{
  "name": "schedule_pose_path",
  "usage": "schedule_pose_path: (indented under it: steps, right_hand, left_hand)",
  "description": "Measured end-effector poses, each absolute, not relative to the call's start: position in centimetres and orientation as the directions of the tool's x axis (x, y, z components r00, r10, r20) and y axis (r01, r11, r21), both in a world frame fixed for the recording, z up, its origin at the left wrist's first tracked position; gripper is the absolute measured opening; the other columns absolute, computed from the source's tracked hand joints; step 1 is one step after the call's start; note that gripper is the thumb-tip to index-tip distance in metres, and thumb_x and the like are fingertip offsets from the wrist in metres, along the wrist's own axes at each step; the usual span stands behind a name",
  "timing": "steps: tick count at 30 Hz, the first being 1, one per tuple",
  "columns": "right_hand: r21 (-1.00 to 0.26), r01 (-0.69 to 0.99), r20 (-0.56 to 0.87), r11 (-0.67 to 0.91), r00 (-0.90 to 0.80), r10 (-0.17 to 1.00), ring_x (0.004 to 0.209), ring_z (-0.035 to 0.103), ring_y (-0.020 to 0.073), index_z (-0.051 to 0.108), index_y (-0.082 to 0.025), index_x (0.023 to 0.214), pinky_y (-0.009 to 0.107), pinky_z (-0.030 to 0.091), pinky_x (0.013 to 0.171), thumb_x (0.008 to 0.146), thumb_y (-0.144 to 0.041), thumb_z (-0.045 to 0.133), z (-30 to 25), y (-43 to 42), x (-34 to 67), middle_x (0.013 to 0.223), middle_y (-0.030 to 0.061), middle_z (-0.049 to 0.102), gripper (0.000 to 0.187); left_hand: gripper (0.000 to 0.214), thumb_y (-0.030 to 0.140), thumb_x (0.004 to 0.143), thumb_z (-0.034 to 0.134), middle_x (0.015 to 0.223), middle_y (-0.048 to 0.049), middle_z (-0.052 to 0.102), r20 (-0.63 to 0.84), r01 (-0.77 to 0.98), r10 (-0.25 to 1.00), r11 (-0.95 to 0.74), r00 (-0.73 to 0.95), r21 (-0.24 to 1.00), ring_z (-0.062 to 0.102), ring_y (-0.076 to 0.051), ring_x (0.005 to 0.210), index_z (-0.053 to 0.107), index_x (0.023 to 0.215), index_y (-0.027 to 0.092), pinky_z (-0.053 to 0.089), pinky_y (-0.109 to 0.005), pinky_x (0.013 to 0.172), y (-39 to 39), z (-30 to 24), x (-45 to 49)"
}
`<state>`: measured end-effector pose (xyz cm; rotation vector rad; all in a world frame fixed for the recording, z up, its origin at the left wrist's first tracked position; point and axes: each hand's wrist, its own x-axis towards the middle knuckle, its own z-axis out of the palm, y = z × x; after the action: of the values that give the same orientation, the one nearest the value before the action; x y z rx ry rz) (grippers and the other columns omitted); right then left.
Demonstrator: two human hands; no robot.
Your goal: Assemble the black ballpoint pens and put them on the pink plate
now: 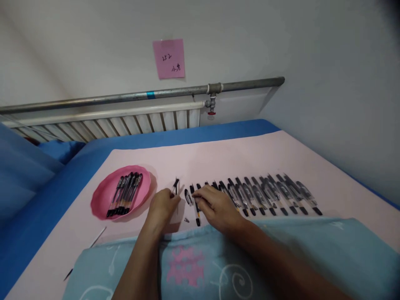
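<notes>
My left hand [163, 205] is closed in a pinch on a thin pen refill [176, 186] that sticks up from its fingertips. My right hand [215, 205] lies curled over the left end of a long row of black pens [268, 193], fingers pressed on a pen barrel [196, 208]. A loose black cap [187, 196] lies between the two hands. A tiny pen tip [186, 219] rests just in front of them. A pink plate [103, 205] at the left holds several assembled black pens [125, 193].
Everything sits on a pink sheet [250, 158] over a blue surface [46, 196]. A light blue towel [203, 262] covers the near edge. A thin refill [97, 237] lies at the near left. A radiator [125, 123], pipe and pink note [168, 58] are on the wall behind.
</notes>
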<state>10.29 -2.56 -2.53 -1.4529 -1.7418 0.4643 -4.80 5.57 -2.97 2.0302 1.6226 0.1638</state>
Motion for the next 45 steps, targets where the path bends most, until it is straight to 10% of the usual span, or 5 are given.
schedule_pose_path:
  steps: [5,14,23,39,45]
  right_hand:
    - [-0.970,0.242,-0.002,-0.027,0.103,0.995,0.045,0.047,0.0075,0.059,-0.017,0.084,0.020,0.036,0.045,0.081,-0.022,0.044,-1.6,-2.5,10.1,0.057,-0.0027,0.054,0.016]
    - [-0.950,-0.271,-0.175,-0.154,0.054,0.983,0.035,0.045,0.0058,0.051,-0.016,0.085,0.017,0.034,0.036,0.062,-0.015,0.057,-1.2,-2.4,9.9,0.050,-0.0079,0.054,0.023]
    - [-0.844,-0.490,-0.032,0.218,0.451,0.892,0.057,0.057,0.0113,0.052,-0.017,0.073,0.019,0.041,0.042,0.067,-0.019,0.060,-0.7,-1.6,12.0,0.063,-0.0026,0.058,0.010]
    - [-0.828,-0.526,-0.028,0.197,0.390,0.921,0.059,0.057,0.0115,0.052,-0.017,0.073,0.019,0.041,0.044,0.069,-0.021,0.061,-0.7,-1.8,11.6,0.067,-0.0011,0.057,0.010]
    - [-0.941,-0.296,0.045,0.162,0.366,0.930,0.050,0.051,0.0082,0.053,-0.017,0.074,0.020,0.039,0.045,0.073,-0.023,0.055,-0.5,-2.2,11.9,0.062,-0.0024,0.056,0.006]
  left_hand:
    - [0.022,0.038,0.070,0.052,0.049,0.0064,0.041,-0.218,0.314,0.848,0.065,0.483,0.947,0.032,-0.006,0.041,0.051,0.065,0.016,0.024,-0.019,0.041,3.9,-1.9,-3.9]
    - [0.029,0.045,0.072,0.054,0.051,0.0075,0.040,-0.255,0.138,0.814,0.215,0.521,0.967,0.024,-0.003,0.037,0.050,0.078,0.016,0.015,-0.017,0.035,2.6,-1.2,-3.1]
    - [0.035,0.052,0.081,0.037,0.054,0.0067,0.034,-0.216,0.200,0.772,0.118,0.598,0.973,0.024,-0.005,0.040,0.050,0.088,0.020,0.014,-0.018,0.037,2.0,0.0,-3.4]
    - [0.032,0.048,0.080,0.042,0.057,0.0045,0.034,-0.213,0.207,0.717,0.098,0.664,0.973,0.027,-0.008,0.050,0.042,0.067,0.019,0.018,-0.019,0.043,1.8,-0.2,-3.6]
    - [0.031,0.047,0.079,0.043,0.057,0.0039,0.036,-0.179,0.184,0.726,0.073,0.664,0.980,0.030,-0.008,0.051,0.045,0.067,0.018,0.022,-0.019,0.044,1.8,-0.4,-3.5]
